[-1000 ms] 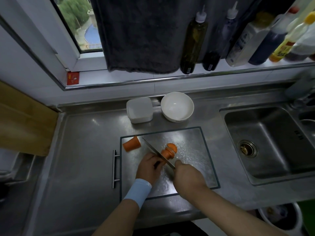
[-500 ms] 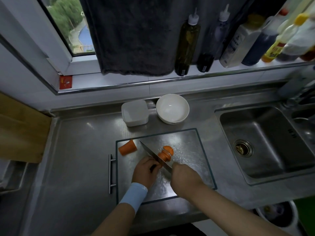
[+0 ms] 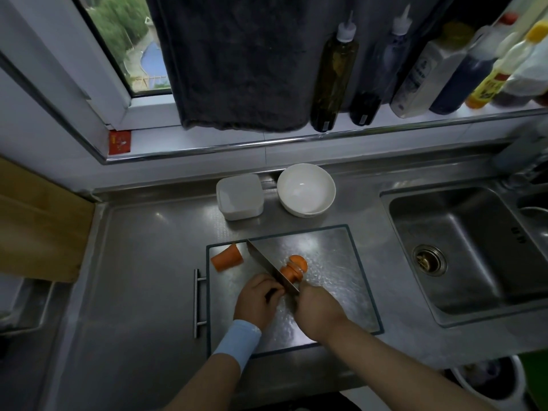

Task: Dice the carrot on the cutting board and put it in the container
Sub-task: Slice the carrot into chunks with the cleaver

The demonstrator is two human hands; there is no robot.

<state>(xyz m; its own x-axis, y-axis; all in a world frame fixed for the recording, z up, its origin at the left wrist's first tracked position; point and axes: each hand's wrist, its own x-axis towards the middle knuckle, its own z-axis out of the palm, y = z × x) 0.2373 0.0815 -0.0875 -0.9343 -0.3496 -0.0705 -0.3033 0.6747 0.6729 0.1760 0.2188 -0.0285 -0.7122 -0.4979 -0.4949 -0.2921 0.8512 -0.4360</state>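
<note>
On the steel cutting board (image 3: 332, 262), a carrot (image 3: 292, 269) lies with a few cut rounds at its far end. My right hand (image 3: 318, 312) grips the handle of a knife (image 3: 264, 262), whose blade stands across the carrot. Left of the blade, my left hand (image 3: 256, 301), with a blue wristband, curls over the carrot's near part, which is hidden. A second carrot chunk (image 3: 226, 258) lies apart at the board's far left corner. The white square container (image 3: 239, 197) stands behind the board with nothing visible in it.
A white bowl (image 3: 305, 188) sits next to the container. The sink (image 3: 462, 232) lies to the right of the board. Several bottles (image 3: 332, 75) line the sill, where a dark towel (image 3: 237, 69) hangs. A wooden board (image 3: 35, 226) leans at the left.
Both hands and the knife have stayed at the carrot, the blade still across it. The view has shifted a little; the loose chunk has not moved.
</note>
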